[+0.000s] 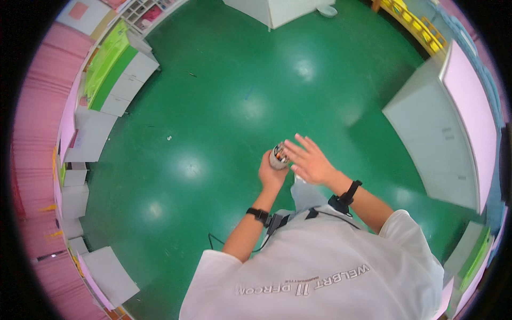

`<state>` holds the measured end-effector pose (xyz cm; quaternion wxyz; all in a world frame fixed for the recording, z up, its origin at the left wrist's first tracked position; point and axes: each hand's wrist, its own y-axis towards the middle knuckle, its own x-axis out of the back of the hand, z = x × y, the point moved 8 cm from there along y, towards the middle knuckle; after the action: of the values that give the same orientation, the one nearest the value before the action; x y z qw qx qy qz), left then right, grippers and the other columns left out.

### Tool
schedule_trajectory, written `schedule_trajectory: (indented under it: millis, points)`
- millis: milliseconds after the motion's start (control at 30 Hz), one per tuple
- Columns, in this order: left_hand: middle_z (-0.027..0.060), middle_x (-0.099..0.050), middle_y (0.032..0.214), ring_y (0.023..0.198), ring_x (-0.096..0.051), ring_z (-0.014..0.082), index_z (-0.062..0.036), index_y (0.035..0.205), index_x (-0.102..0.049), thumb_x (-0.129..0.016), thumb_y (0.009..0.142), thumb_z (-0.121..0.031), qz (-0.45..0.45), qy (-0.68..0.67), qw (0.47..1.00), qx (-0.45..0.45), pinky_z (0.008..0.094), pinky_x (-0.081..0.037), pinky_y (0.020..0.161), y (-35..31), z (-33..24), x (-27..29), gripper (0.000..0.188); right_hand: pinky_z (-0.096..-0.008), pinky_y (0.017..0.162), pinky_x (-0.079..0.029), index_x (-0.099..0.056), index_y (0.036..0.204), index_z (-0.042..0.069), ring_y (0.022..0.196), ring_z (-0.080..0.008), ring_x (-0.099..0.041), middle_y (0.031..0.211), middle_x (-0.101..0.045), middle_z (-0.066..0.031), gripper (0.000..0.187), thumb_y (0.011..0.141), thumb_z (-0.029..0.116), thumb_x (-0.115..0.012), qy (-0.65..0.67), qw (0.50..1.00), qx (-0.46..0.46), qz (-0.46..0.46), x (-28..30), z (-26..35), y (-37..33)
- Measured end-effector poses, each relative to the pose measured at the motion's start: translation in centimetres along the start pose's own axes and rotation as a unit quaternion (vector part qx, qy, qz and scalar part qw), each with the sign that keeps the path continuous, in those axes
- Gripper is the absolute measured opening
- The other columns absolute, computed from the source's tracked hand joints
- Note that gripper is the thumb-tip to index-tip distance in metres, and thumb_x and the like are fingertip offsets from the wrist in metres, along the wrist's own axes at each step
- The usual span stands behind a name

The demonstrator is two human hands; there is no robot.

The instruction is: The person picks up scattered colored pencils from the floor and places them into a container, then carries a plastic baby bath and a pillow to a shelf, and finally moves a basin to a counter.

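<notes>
My left hand (270,176) is wrapped around a small whitish round cup (274,163) in front of my body. Several thin items stand in the cup, dark with a bit of orange; they look like pens or markers but are too small to make out. My right hand (313,164) is beside the cup, fingers stretched and spread. Its fingertips reach the tops of the items, and I cannot tell whether they touch. Nothing shows in the right hand's grip.
A grey-white cabinet with a pink top (437,128) stands at the right. Along the left are a green-topped cabinet (125,74) and several white units. A white box-like unit (266,10) is ahead. Small scraps (169,138) lie on the green floor (213,117).
</notes>
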<state>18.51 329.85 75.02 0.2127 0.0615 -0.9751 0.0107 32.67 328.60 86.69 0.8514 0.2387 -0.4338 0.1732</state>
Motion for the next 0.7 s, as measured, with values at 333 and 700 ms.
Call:
schedule_trajectory:
  millis: [333,700]
  points:
    - [0.0127,-0.065,0.105,0.095,-0.065,0.0249,-0.0035,0.116,-0.054,-0.080,0.058,-0.010,-0.161,-0.028,0.978,0.128,0.0352,-0.051,0.082,13.4,7.4,14.9,0.064,-0.0466,0.106,-0.034,-0.048,0.132,0.007,0.128,-0.0388,-0.039,0.138,-0.043,-0.0183,0.043,0.091,0.020,-0.052,0.109,0.993,0.029,0.046,-8.4,-2.7,22.1]
    - [0.0122,-0.066,0.101,0.092,-0.065,0.0239,-0.0029,0.114,-0.055,-0.078,0.059,-0.009,-0.187,0.011,0.971,0.151,0.0350,-0.051,0.081,30.5,17.6,26.0,0.060,-0.0446,0.086,-0.047,-0.059,0.108,0.007,0.102,-0.0356,-0.055,0.108,-0.060,-0.0149,0.024,0.085,0.014,-0.056,0.011,0.965,-0.252,0.076,-18.3,-26.9,25.0]
